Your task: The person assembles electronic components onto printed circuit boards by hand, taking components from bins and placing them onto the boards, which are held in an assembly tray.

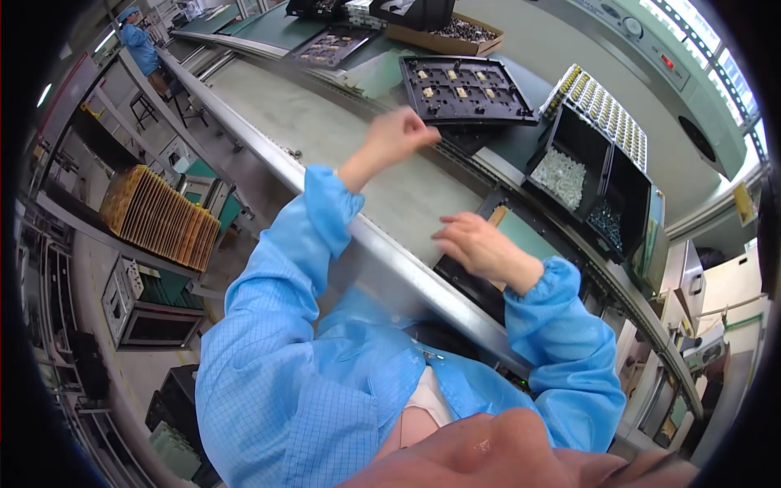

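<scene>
My left hand (pixel 394 140) is raised over the conveyor, close to the near edge of a black tray (pixel 472 102) that has several small cream-coloured parts in it. Its fingers are curled together and slightly blurred. Whatever they may hold cannot be made out. Farther right, my right hand (pixel 486 250) hovers with its fingers apart and nothing visible in them. Below and beside that hand lies a black frame (pixel 460 281) around a green board (pixel 525 244), partly hidden by the hand and the sleeve.
Black bins hold clear white pieces (pixel 560 177) and small dark pieces (pixel 604 224). Behind them stands a white rack of yellowish round parts (pixel 606 114). The conveyor's metal rail (pixel 390 256) runs in front of me. A cardboard box (pixel 447 39) sits behind the tray; another person (pixel 138 45) is far left.
</scene>
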A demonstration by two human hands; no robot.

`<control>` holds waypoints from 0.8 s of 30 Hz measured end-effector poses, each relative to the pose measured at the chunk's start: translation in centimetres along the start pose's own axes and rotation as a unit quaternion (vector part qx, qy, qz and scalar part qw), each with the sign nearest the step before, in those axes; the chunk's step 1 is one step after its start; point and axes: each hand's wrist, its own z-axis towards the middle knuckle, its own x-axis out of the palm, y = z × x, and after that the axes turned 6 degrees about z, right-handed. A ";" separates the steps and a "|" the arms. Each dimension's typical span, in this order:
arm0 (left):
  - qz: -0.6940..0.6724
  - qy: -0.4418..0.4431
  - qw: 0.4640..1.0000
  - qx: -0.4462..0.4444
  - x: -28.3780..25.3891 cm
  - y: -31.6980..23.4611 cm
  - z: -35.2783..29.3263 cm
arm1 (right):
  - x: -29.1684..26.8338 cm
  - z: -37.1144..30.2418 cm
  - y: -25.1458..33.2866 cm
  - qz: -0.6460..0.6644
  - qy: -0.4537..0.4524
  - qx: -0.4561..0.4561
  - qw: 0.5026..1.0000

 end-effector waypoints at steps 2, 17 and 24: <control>0.027 -0.103 0.994 -0.011 0.4 1.4 3.3 | 0.7 0.1 1.0 -0.021 0.050 -0.018 0.998; -0.310 0.008 0.906 -0.287 3.9 5.6 8.2 | 0.8 -11.3 3.3 -0.068 0.002 0.112 0.991; -0.468 -0.037 0.851 -0.237 -0.1 4.2 3.3 | 0.0 -19.6 5.8 -0.054 -0.014 0.295 0.954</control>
